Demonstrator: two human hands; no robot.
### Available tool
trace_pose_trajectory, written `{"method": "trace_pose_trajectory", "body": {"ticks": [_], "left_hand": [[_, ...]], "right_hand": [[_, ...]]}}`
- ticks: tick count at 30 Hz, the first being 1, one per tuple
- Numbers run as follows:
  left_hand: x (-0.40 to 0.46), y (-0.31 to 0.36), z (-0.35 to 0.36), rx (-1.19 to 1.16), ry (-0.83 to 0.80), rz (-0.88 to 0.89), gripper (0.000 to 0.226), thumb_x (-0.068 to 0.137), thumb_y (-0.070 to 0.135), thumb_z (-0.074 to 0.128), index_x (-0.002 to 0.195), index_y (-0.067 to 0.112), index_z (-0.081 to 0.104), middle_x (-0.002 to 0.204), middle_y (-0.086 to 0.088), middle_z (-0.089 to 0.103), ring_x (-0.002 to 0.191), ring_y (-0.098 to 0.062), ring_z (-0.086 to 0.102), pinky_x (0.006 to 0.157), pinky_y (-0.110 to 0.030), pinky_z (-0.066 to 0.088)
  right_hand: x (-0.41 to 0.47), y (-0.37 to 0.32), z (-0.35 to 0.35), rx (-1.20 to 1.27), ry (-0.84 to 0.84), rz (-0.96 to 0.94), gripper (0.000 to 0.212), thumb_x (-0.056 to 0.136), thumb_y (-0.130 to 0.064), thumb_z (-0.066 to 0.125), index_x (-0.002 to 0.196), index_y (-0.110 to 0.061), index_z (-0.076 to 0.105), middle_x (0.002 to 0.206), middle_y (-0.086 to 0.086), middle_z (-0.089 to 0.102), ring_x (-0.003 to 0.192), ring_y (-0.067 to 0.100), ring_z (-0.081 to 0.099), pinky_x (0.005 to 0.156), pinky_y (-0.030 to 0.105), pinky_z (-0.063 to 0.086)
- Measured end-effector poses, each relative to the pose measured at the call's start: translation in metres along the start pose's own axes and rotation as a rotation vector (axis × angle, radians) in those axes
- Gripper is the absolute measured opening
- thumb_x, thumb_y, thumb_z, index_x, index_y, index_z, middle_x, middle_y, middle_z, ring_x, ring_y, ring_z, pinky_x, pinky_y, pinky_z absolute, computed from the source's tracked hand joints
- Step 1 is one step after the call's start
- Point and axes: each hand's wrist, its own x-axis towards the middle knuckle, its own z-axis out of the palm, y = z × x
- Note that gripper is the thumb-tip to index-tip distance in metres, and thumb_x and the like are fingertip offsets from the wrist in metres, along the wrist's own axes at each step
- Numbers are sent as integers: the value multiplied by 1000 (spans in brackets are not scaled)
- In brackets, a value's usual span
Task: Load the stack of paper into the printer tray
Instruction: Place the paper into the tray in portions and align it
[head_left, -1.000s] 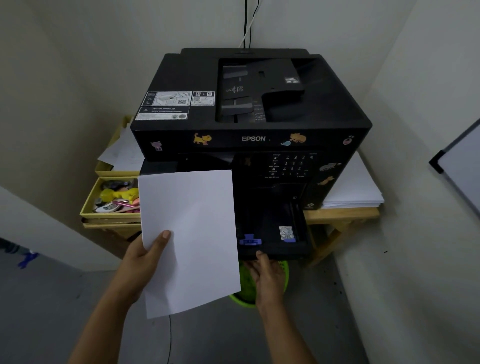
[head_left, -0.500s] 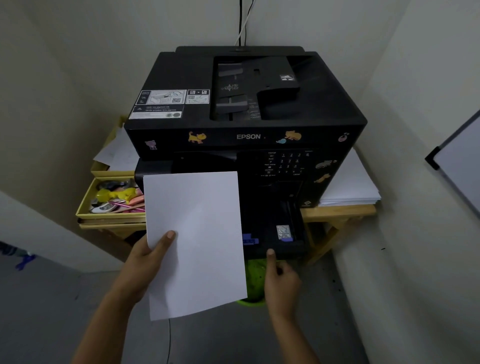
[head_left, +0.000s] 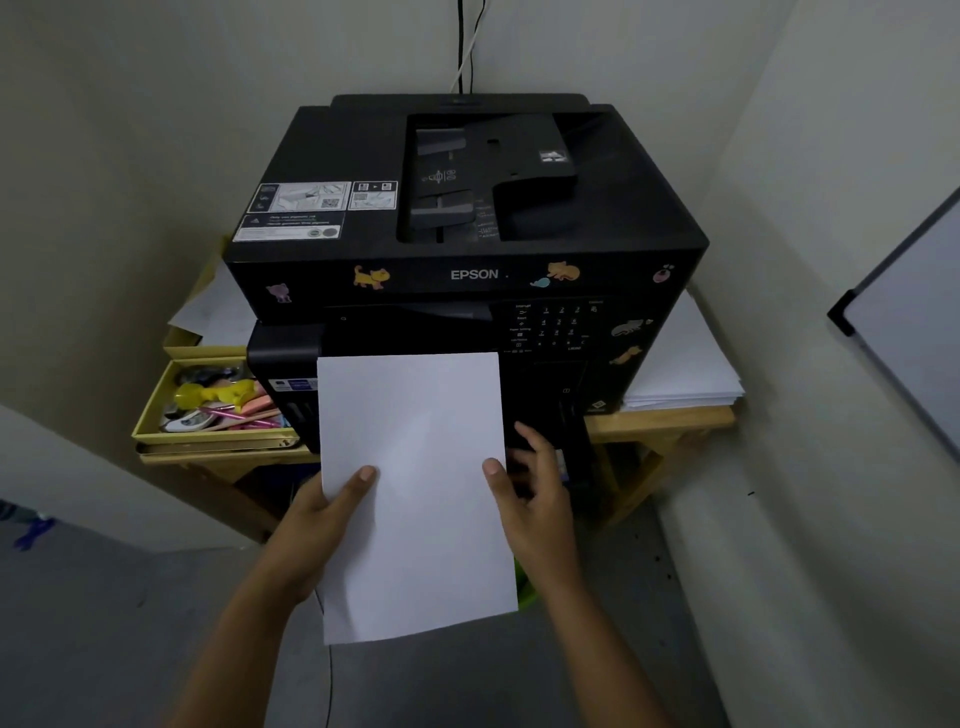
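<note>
Both hands on paper stack (head_left: 415, 493): left hand (head_left: 317, 525) pinches left edge, thumb on top; right hand (head_left: 535, 499) grips right edge. Stack is mid-air, in front of Epson printer (head_left: 467, 218), hiding tray. I'd say light, thin, floppy, so keep 2-side grip, feed flat.

Printer (head_left: 467, 218) sat on the bench (head_left: 660, 423), drawer (head_left: 208, 400) of bits to its left, spare sheets (head_left: 680, 374) to its right, paper stack (head_left: 415, 493) held out front.
</note>
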Motion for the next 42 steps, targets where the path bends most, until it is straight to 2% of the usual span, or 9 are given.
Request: {"method": "trace_pose_trajectory", "body": {"ticks": [6, 16, 20, 25, 29, 32, 36, 40, 42], "left_hand": [[1, -2, 25, -24, -52, -9, 45, 98, 41, 65, 139, 23, 62, 126, 2, 76, 113, -21, 73, 103, -49, 56], [0, -20, 55, 39, -5, -94, 37, 100, 39, 65, 135, 26, 64, 120, 5, 75, 112, -20, 71, 87, -34, 57], [-1, -23, 60, 78, -6, -116, 36, 101, 37, 65, 135, 26, 62, 120, 5, 73, 108, -17, 70, 79, -28, 55], [3, -23, 62, 116, 21, -149, 38, 98, 35, 69, 134, 26, 63, 115, 7, 74, 104, -18, 71, 77, -29, 56], [4, -20, 63, 132, 24, -168, 36, 96, 38, 72, 129, 30, 61, 113, 6, 74, 99, -17, 72, 71, -28, 57], [8, -21, 63, 132, 28, -175, 36, 98, 40, 68, 131, 26, 63, 116, 3, 75, 103, -21, 73, 84, -38, 61], [14, -21, 65, 265, 37, -167, 27, 107, 39, 53, 124, 21, 63, 113, 2, 71, 103, -20, 68, 96, -44, 57], [22, -20, 69, 352, 47, -139, 26, 109, 31, 49, 113, 12, 66, 103, -4, 70, 89, -17, 64, 71, -28, 49], [28, -21, 69, 407, 53, -138, 33, 109, 30, 50, 110, 1, 67, 96, -15, 69, 78, -21, 61, 65, -29, 45]], "right_hand": [[5, 7, -2, 16, -21, 19, 58, 109, -42, 61, 162, -47, 39, 155, -15, 60, 139, 6, 61, 113, 42, 57], [-6, 24, -18, -65, 43, 35, 55, 109, -35, 63, 159, -52, 45, 154, -44, 47, 145, -12, 46, 113, 18, 50], [-8, 39, -22, -116, 43, 74, 46, 107, -41, 64, 151, -51, 56, 163, -18, 52, 155, 13, 45, 116, 31, 52], [-6, 36, -26, -147, 22, 139, 47, 108, -39, 63, 153, -46, 56, 166, -11, 49, 156, 18, 45, 118, 34, 51], [-1, 33, -29, -183, -3, 185, 47, 109, -35, 63, 155, -40, 56, 165, -9, 52, 154, 18, 48, 114, 28, 48], [3, 28, -31, -239, -2, 193, 46, 109, -32, 63, 155, -35, 57, 160, -9, 56, 143, 11, 56, 102, 13, 48], [11, 26, -35, -272, -3, 219, 46, 110, -28, 62, 156, -29, 57, 139, -14, 62, 93, -23, 62, 71, -3, 45], [18, 26, -40, -308, -18, 210, 47, 110, -31, 62, 157, -31, 56, 145, -13, 59, 97, -17, 56, 78, 0, 43], [24, 25, -41, -315, -32, 193, 47, 111, -30, 61, 157, -30, 55, 151, -9, 58, 115, -5, 59, 90, 5, 46]]}}
